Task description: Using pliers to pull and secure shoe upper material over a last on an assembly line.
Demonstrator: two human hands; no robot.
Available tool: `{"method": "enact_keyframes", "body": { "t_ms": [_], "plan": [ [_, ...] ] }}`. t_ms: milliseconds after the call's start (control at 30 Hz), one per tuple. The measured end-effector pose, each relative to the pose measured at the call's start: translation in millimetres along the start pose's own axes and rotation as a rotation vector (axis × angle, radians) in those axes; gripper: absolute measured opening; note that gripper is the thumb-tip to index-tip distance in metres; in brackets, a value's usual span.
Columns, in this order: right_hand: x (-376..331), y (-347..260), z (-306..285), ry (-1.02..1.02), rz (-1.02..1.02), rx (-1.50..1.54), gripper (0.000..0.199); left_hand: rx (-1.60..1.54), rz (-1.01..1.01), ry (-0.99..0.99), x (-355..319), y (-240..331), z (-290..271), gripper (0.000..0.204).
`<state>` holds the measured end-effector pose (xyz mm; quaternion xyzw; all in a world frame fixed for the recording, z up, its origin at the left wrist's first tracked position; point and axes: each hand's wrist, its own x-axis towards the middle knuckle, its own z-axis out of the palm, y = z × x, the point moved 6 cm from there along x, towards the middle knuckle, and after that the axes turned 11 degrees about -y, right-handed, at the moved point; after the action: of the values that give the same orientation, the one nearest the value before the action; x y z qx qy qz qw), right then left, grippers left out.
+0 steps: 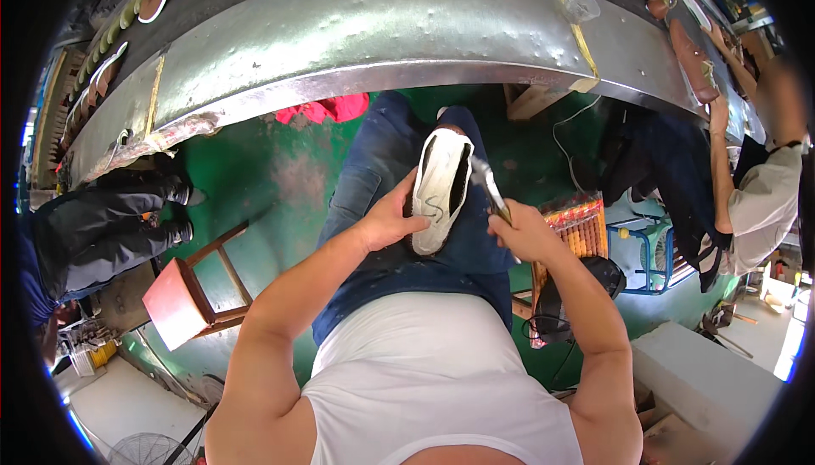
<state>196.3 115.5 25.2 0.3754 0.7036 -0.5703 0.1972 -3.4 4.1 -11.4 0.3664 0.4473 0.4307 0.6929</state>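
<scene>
1. Resting sole-up on the seated person's lap, the shoe runs its long axis away from the body, toe end farthest.
2. Left hand clasps the shoe's left edge near the heel, touching it.
3. Right hand is clenched on a metal tool, whose head meets the shoe's right rim.
4. Its insole is whitish with a dark scrawl, above a dark upper.
</scene>
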Motion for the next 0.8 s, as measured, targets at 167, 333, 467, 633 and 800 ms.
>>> {"method": "enact_keyframes", "body": {
  "t_ms": [167, 333, 467, 633, 800],
  "plan": [
    [-19, -37, 12, 0.036, -0.244, -0.547, 0.045, -0.072, 0.061, 0.020, 2, -14, 1, 0.093],
    [-6, -75, 8, 0.057, -0.214, -0.916, 0.031, -0.483, 0.159, -0.068, 6, -10, 9, 0.071],
    [12, -58, 19, -0.009, -0.236, -0.807, 0.018, -0.513, 0.094, 0.244, 15, -39, 1, 0.065],
    [19, -39, 31, 0.103, -0.325, -0.537, 0.020, 0.147, -0.077, 0.672, 24, -43, -29, 0.059],
    [18, -40, 8, 0.225, -0.331, -0.591, 0.025, 0.623, 0.049, 0.666, 20, -23, -25, 0.048]
  ]
}}
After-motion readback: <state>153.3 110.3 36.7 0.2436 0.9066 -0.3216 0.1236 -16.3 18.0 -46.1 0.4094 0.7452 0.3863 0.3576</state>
